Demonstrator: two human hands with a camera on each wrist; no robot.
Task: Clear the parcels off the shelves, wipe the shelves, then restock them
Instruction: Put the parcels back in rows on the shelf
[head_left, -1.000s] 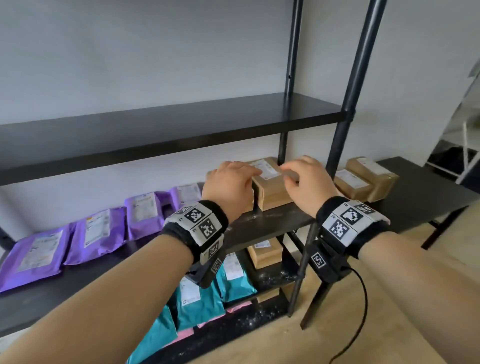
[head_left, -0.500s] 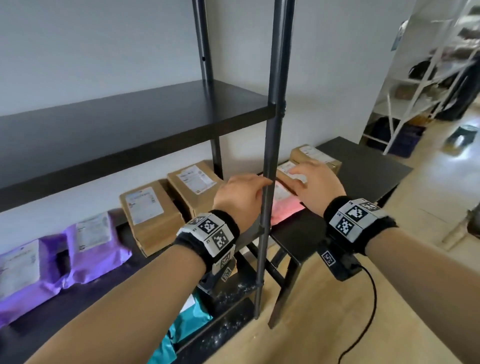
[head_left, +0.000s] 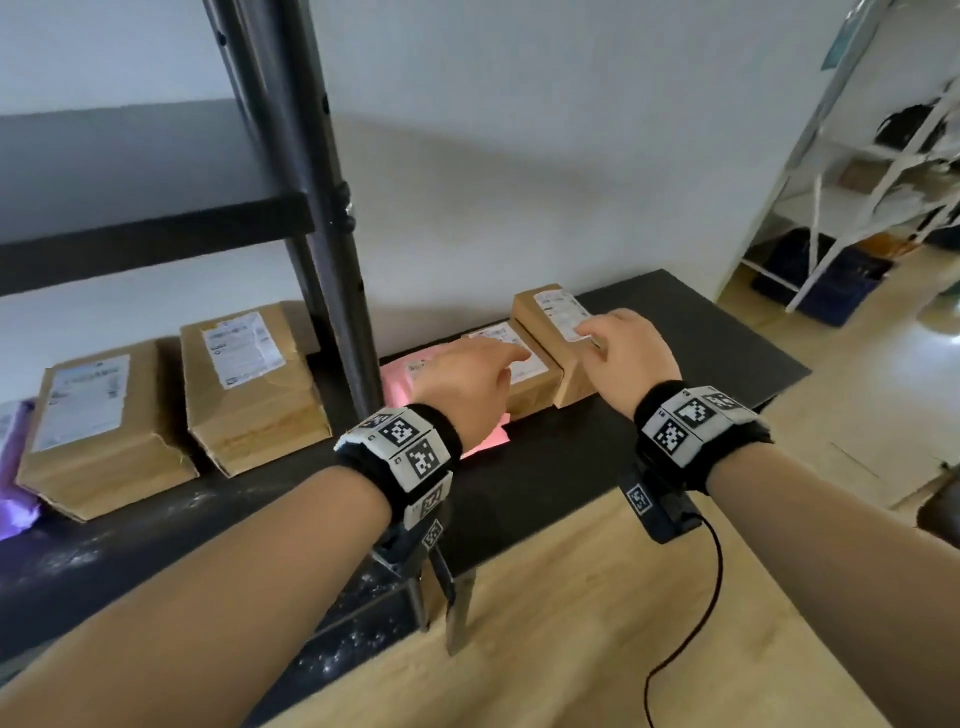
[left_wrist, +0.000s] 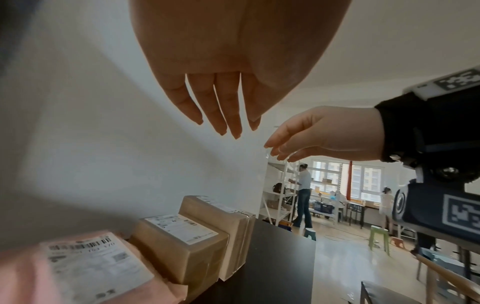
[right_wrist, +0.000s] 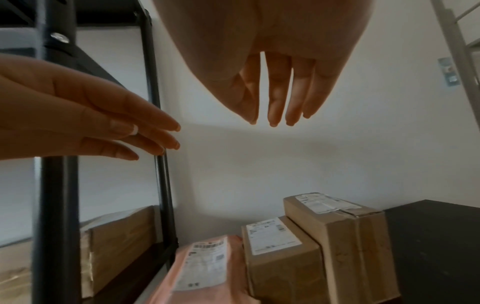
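Head view: left hand (head_left: 462, 384), right hand (head_left: 628, 353) hover flat, fingers straight.

The head view looks down from above; both wrist views look low along the fingers (left_wrist: 228, 115), close, sharing the cardboard boxes (right_wrist: 335, 230).

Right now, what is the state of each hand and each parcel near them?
Left hand: open, hovering, holding nothing.
Right hand: open, hovering, holding nothing.
Taller brown box: lying on the black table, taped shut.
Lower brown box: flat, touching the taller box.
Pink mailer: flat, beside the lower box.
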